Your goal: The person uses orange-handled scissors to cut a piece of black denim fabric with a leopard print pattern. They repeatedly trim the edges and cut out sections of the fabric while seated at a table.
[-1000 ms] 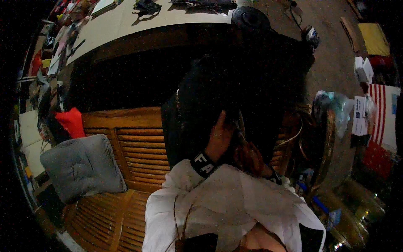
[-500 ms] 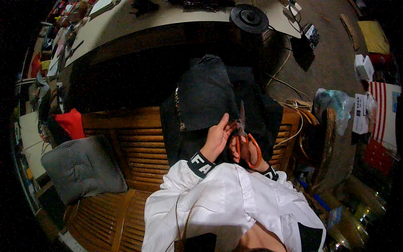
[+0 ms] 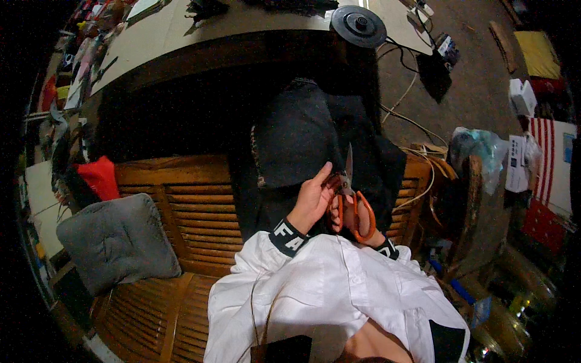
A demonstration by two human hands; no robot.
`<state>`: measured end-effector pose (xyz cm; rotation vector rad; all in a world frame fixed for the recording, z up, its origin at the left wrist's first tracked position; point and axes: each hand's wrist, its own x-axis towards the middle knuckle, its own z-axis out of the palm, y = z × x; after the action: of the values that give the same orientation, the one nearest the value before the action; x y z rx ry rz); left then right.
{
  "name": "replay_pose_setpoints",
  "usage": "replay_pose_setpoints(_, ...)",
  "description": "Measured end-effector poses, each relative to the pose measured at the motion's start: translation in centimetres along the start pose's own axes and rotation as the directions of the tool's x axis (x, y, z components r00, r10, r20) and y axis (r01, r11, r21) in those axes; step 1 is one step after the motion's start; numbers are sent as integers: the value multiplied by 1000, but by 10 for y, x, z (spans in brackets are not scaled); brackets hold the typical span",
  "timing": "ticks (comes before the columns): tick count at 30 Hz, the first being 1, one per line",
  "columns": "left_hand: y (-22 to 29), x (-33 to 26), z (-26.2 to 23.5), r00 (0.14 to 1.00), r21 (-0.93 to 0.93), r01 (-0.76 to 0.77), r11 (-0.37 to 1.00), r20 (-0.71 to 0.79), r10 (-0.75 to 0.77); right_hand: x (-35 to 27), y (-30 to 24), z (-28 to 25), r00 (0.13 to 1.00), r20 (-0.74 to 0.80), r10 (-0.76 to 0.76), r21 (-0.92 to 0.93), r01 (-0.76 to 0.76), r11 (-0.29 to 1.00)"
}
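Observation:
My right hand (image 3: 356,219) grips orange-handled scissors (image 3: 365,225) in front of my white jacket, fingers around the handle loops. A shiny blade points away from me over the dark cloth (image 3: 296,136) on my lap. Close beside the scissors' pivot, my left hand (image 3: 312,198) has its thumb stretched upward and its fingers curled. A small dark reddish-brown piece (image 3: 333,181) shows at those fingertips; its kind is too blurred to make out. The dark cloth has a frayed, speckled left edge.
I sit on a slatted wooden bench (image 3: 203,212) with a grey cushion (image 3: 120,245) and red cloth (image 3: 98,178) at left. Ahead stands a pale-topped table (image 3: 242,27) bearing a round black base (image 3: 358,26). Cables (image 3: 417,124) and a plastic bag (image 3: 481,151) lie to the right.
The scissors have shifted very slightly in my right hand, and their blade looks wider to the view. My left hand stays nearly where it was.

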<state>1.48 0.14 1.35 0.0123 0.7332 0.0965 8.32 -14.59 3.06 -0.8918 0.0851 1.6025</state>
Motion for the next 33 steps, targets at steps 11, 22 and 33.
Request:
replay_pose_setpoints(11,1,1,2,997,176,-27,984,-63,38,10,-3,7,995,-18,-95,10,96,995)
replay_pose_setpoints(22,1,0,2,993,160,-79,984,-74,92,-5,-9,33,967,-252,-28,-21,24,1000)
replay_pose_setpoints(33,1,5,-4,998,82,-13,997,-56,18,-7,-9,26,996,-81,-34,34,37,999)
